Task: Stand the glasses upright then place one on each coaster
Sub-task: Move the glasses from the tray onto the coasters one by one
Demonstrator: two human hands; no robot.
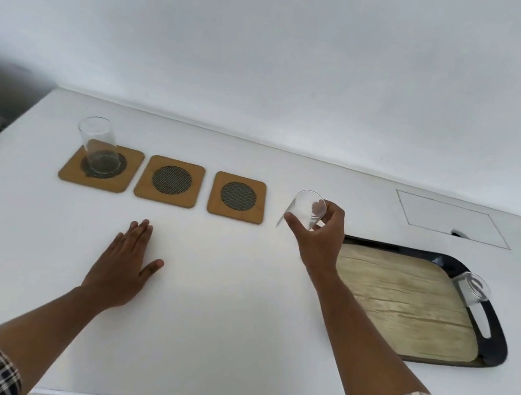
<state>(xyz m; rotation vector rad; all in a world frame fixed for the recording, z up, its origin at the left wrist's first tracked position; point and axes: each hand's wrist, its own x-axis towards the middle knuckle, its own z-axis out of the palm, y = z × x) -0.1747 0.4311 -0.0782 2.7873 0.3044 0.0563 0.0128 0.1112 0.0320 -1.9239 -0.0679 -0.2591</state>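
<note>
Right now my right hand [317, 233] holds a clear, straight-sided drinking glass [304, 209] above the white countertop [220, 277], thumb and fingers clamped around its lower wall, the glass tilted with its open rim leaning up and to the left. It hangs just right of the three square cork-coloured coasters with dark round mesh centres. The left coaster [101, 166] already carries a second clear glass [98, 147], standing upright on the mesh circle. The middle coaster [170, 181] and the right coaster [238, 197] are bare, set in a row with narrow gaps between them. A third clear glass [472, 289] lies on its side at the far right end of the black-rimmed tray with a pale wood-grain panel [407, 303], resting against the rim by the handle slot. My left hand [125, 264] lies flat on the countertop, palm down, fingers together and thumb spread, well clear of the coasters. Open white surface stretches between both hands and in front of the coaster row; the counter's near edge runs below my forearms, and the wall closes the far side.
</note>
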